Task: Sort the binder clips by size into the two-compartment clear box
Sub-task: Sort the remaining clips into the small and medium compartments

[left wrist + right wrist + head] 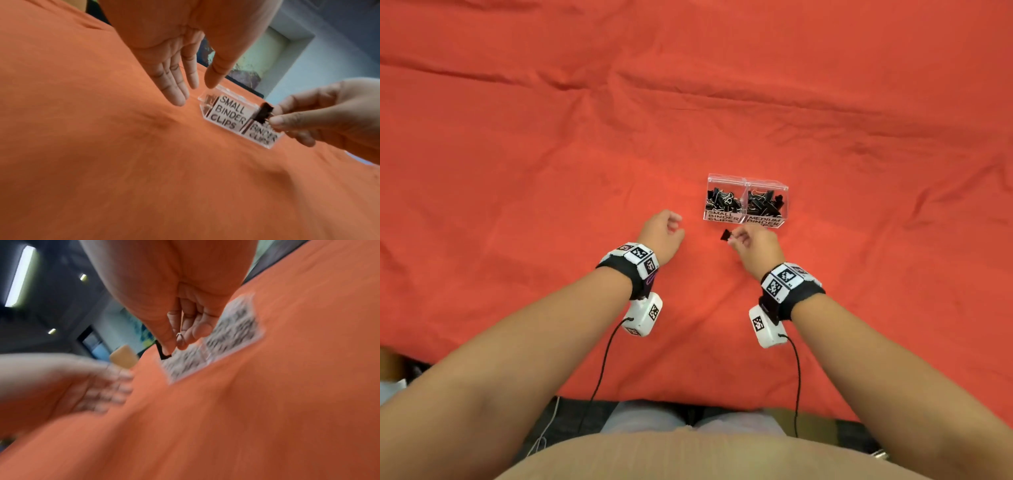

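Observation:
A clear two-compartment box [745, 182] stands on the red cloth, labelled SMALL BINDER CLIPS on the left half and MEDIUM BINDER CLIPS on the right. Both halves hold several black clips. My right hand [736, 238] pinches one black binder clip [726, 235] by its wire handles, just in front of the box's near wall. The left wrist view shows this clip [264, 112] before the labels of the box [207, 97]. My left hand [671, 224] hovers left of the box, fingers straight and relaxed, holding nothing. The right wrist view is blurred; the clip [162, 354] shows at my thumb tip.
Wrinkled red cloth [551, 137] covers the whole table. The table's near edge [688, 401] runs just above my lap. No loose clips show on the cloth.

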